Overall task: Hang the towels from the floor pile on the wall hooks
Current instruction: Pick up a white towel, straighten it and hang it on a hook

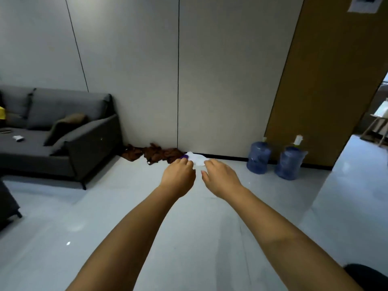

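- Towels are what we reach for, yet nearest to us are only our two bare forearms, stretched forward side by side over the pale glossy floor [210, 227].
- Our left hand [178, 177] has loosely curled fingers and holds nothing; our right hand [220, 177] is relaxed, fingers drooping, also empty. Neither touches any cloth.
- Beyond both hands, straight ahead and lower, lies the crumpled white towel [196, 159] with a small purple cloth [184, 157] at its left edge; whether either hand is nearer, we cannot tell.
- Left of that, the rumpled rust-brown towels [155, 154] run in a low line along the foot of the light grey panelled wall [220, 80], long axis parallel to the wall, towards the dark grey fabric sofa [63, 133].
- Further right stand two blue plastic water jugs [275, 160] against the wall.
- No wall hooks show, so we judge hanging comes after we pick up a towel.
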